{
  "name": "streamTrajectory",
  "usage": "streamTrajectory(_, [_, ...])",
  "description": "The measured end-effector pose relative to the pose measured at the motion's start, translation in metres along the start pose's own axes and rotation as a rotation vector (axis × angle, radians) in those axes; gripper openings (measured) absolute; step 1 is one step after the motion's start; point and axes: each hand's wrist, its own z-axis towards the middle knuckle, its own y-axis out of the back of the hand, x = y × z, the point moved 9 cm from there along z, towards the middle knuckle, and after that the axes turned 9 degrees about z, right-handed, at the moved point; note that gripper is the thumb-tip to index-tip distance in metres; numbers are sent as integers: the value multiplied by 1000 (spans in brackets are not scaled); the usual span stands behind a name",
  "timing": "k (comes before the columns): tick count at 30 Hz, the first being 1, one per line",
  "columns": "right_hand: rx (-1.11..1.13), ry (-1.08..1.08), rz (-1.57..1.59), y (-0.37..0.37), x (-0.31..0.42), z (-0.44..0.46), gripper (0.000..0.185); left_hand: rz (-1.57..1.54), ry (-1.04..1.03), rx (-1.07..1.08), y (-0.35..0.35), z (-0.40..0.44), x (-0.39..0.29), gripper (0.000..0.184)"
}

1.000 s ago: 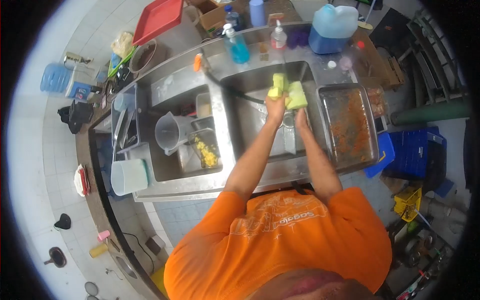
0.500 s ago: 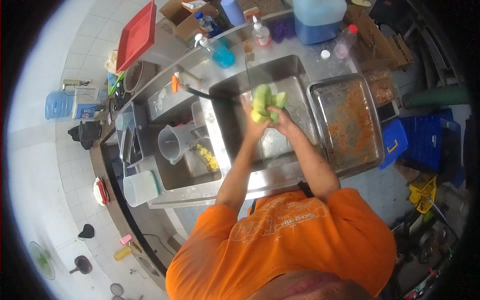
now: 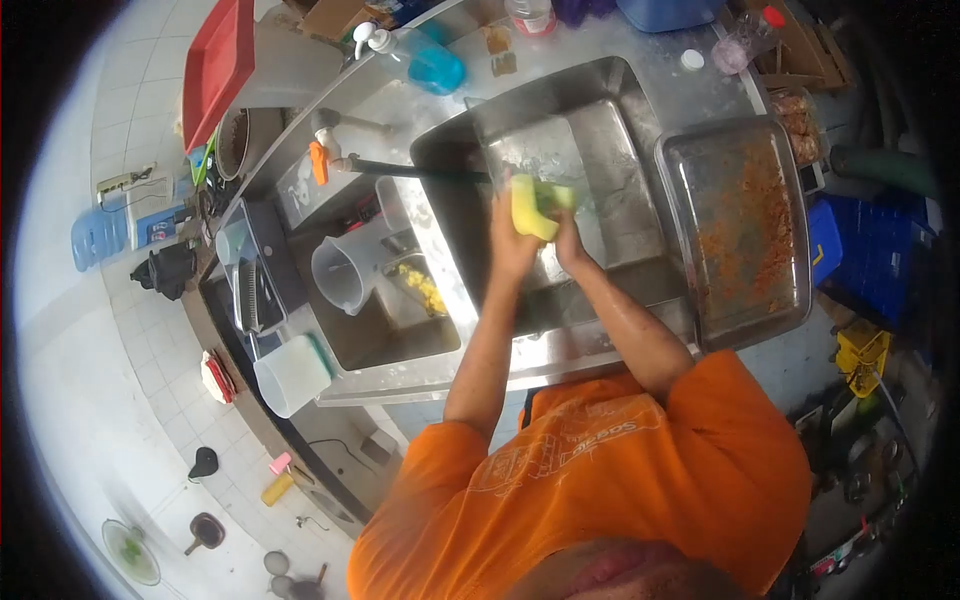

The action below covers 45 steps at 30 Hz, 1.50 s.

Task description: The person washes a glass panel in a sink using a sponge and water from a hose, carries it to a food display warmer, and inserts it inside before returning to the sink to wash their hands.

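Over the large sink basin [image 3: 625, 190], both my hands are closed around a bunched yellow-green cloth [image 3: 533, 215]. My left hand [image 3: 512, 243] grips its left side, and my right hand [image 3: 568, 238] holds the right side, with the fingers partly hidden by the cloth. A black hose [image 3: 425, 171] runs from the tap with an orange handle [image 3: 319, 162] to just beside my left hand. Behind and below the cloth, a clear, flat-sided thing [image 3: 540, 140] stands in the basin; its full shape is hard to make out.
On the right, a metal tray [image 3: 745, 225] with orange-brown residue rests beside the basin. The smaller basin at left holds a clear pitcher [image 3: 340, 275] and yellow pieces [image 3: 422, 290]. A blue spray bottle [image 3: 435, 65] and a white cap [image 3: 691, 60] stand along the back ledge.
The cloth has gone from loosely spread folds to a tighter bundle between my hands. The whole view has shifted, so the sink appears larger and the back ledge higher.
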Motion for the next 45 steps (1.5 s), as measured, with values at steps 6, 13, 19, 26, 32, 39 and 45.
streamTrajectory(6, [124, 256, -499, -67, 38, -30, 54, -132, 85, -52, 2, -12, 22, 104])
streamTrajectory(13, [-305, -65, 97, 52, -19, 17, 45, -472, 120, -66, -32, -9, 123, 103])
streamTrajectory(19, [-277, 425, -708, 56, 59, 27, 53, -806, 438, 108, -49, 0, 143, 82])
streamTrajectory(26, [49, 681, -1639, -2, 10, 23, 59, -1011, 457, 162, -65, 4, 168, 75])
streamTrajectory(32, [355, 863, -1290, -81, 33, 68, 46, -1017, 760, 216, -79, -10, 186, 67])
streamTrajectory(39, [-109, 590, -1022, -5, 59, 120, 46, -850, 527, 138, -56, 15, 124, 79])
streamTrajectory(45, [223, 968, -1216, -37, 41, 116, 61, -676, 417, 135, -53, 14, 165, 90])
